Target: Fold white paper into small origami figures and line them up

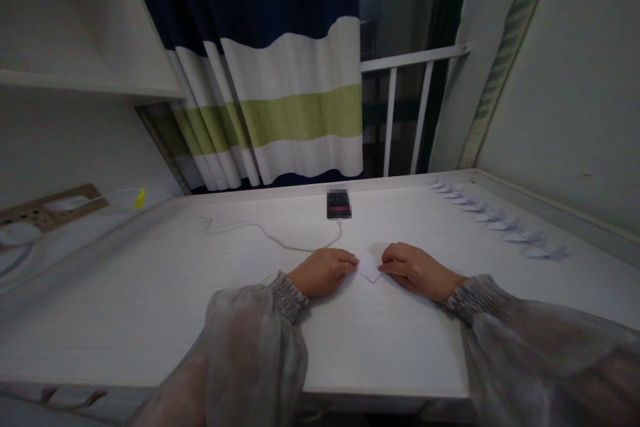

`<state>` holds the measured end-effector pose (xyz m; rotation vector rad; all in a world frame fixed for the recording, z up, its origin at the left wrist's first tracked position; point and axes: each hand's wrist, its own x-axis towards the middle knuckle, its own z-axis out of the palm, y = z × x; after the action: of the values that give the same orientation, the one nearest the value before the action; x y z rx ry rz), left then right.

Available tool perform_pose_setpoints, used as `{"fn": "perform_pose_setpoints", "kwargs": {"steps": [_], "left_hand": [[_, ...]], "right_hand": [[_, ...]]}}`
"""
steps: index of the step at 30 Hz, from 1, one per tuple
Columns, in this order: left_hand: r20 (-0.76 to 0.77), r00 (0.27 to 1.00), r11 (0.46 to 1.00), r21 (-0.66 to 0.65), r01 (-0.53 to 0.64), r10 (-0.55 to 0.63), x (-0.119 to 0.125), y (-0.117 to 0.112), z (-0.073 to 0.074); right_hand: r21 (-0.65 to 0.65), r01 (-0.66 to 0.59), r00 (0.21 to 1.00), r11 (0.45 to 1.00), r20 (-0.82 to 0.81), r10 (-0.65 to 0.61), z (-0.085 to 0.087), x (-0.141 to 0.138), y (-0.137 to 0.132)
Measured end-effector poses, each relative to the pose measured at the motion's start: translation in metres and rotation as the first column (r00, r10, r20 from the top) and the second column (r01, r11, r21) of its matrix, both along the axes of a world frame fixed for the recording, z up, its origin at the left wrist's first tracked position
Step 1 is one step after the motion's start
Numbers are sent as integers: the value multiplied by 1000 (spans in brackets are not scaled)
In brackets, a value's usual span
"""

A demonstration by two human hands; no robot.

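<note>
A small white piece of paper (369, 267) lies on the white table (150, 293) between my two hands. My left hand (325, 271) rests on the table with fingers curled, its fingertips pinching the paper's left edge. My right hand (413, 269) is also curled, fingertips pressed on the paper's right edge. Both wrists lie on the tabletop in sheer grey sleeves.
A phone (339, 203) lies beyond the hands with a white cable (260, 230) trailing left. Several folded paper shapes (493, 220) line the table's right side. A striped curtain (280, 80) and a white railing (405, 107) stand behind. A shelf (75, 80) is at the left.
</note>
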<state>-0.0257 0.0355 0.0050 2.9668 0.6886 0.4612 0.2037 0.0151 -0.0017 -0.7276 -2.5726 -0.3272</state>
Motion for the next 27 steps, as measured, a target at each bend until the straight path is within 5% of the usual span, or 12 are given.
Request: {"fn": "perform_pose_setpoints", "kwargs": {"steps": [9, 18, 27], "left_hand": [[64, 998, 992, -125, -12, 20, 9, -5, 7], [15, 1000, 1000, -18, 10, -10, 18, -6, 5], [114, 990, 953, -300, -40, 78, 21, -4, 1]], "right_hand": [[-91, -31, 999, 995, 35, 34, -1, 2, 3], [-176, -84, 996, 981, -13, 83, -3, 3, 7], [-216, -70, 997, 974, -3, 71, -2, -1, 9]]}}
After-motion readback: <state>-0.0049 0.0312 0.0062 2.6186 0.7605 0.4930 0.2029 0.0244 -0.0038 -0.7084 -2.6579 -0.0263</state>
